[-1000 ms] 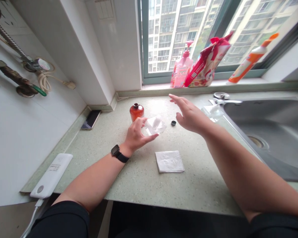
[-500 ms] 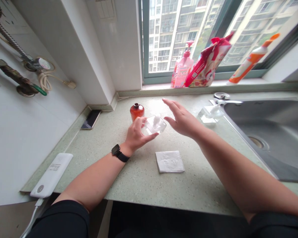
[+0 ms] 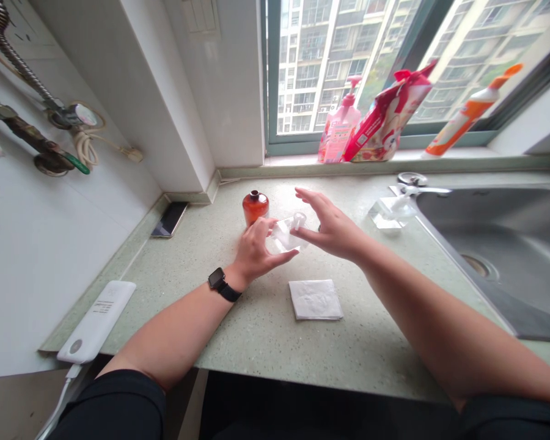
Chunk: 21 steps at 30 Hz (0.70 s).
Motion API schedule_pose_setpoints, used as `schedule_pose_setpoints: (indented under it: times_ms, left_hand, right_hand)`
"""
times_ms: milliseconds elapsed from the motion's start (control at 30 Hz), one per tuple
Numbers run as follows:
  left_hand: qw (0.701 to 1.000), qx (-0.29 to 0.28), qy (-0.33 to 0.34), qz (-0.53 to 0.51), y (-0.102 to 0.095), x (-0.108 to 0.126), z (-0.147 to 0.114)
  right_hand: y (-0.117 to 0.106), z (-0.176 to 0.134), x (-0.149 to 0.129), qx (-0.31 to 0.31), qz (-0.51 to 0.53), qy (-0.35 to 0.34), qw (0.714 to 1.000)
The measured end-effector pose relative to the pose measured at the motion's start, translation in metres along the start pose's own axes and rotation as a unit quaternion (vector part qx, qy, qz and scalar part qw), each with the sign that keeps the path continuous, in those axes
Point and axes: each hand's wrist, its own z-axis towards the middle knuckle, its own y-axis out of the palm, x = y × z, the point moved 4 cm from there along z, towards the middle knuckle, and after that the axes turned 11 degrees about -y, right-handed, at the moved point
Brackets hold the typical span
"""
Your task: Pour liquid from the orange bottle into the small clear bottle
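A clear, angular bottle (image 3: 282, 237) with an uncapped-looking neck is held in my left hand (image 3: 256, 249), whose thumb and fingers curve around its side. My right hand (image 3: 333, 227) is open, its fingers stretched out beyond the bottle. Its thumb lies across or just in front of the bottle's neck; whether it touches I cannot tell. Just behind my left fingers stands an open amber bottle (image 3: 255, 209), its lower part hidden. Nearer to me, a folded white tissue (image 3: 315, 300) lies flat on the speckled counter (image 3: 238, 327).
Beside the steel sink (image 3: 508, 256) stands a clear pump bottle (image 3: 389, 214). A phone (image 3: 169, 219) and a white power bank (image 3: 96, 321) with a cable lie at left. On the windowsill are a pink pump bottle (image 3: 339, 131), a red pouch (image 3: 387, 119) and an orange-and-white bottle (image 3: 462, 119).
My right hand has moved left, bringing its thumb to the clear bottle's neck. My left hand keeps its hold. The whole view has shifted slightly.
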Motion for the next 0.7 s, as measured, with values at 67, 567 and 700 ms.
schedule_pose_setpoints:
  times_ms: [67,567,700]
  left_hand:
    - [1.0,0.005,-0.011,-0.007,-0.002,-0.001,0.001]
    - [0.999,0.006,-0.041,-0.012,0.0,-0.007,0.001]
    - [1.0,-0.007,-0.029,-0.008,0.002,-0.005,0.0]
  right_hand:
    - [-0.003,0.0,0.011,0.022,-0.01,0.008,1.0]
    - [-0.003,0.002,0.007,-0.037,0.115,0.042,0.992]
    - [0.002,0.004,0.003,-0.011,0.119,0.057,0.991]
